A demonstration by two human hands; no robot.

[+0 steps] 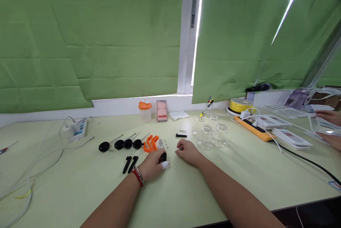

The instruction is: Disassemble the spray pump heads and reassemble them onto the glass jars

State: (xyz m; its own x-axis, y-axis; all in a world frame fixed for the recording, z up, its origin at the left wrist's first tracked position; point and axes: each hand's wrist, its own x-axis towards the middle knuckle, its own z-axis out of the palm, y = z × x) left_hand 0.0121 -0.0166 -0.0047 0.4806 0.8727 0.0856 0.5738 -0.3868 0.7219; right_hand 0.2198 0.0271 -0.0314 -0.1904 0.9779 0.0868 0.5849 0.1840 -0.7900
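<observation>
My left hand (pixel 153 166) is closed around a small black plastic part (pixel 163 157); a white wrap covers its thumb. To its right, my right hand (pixel 188 151) rests low over the table with curled fingers; whatever they may pinch is too small to name. Several black round pieces with metal rods (pixel 128 144) lie in a row left of my hands, beside orange curved handles (pixel 151 143). Two black sticks (pixel 126 164) are near my left wrist. Thin metal rods (pixel 160 144) and tiny bits lie between the hands. Beyond my right hand are a spring (pixel 182 131) and a black stick (pixel 181 135).
Clear glass jars (pixel 206 137) stand right of my right hand. An orange-lidded cup (pixel 145 110), a pink box (pixel 161 110) and white tissue (pixel 179 115) sit along the wall. An orange power strip (pixel 252 128) and white cables lie right; a co-worker's hands (pixel 330 139) show at the edge.
</observation>
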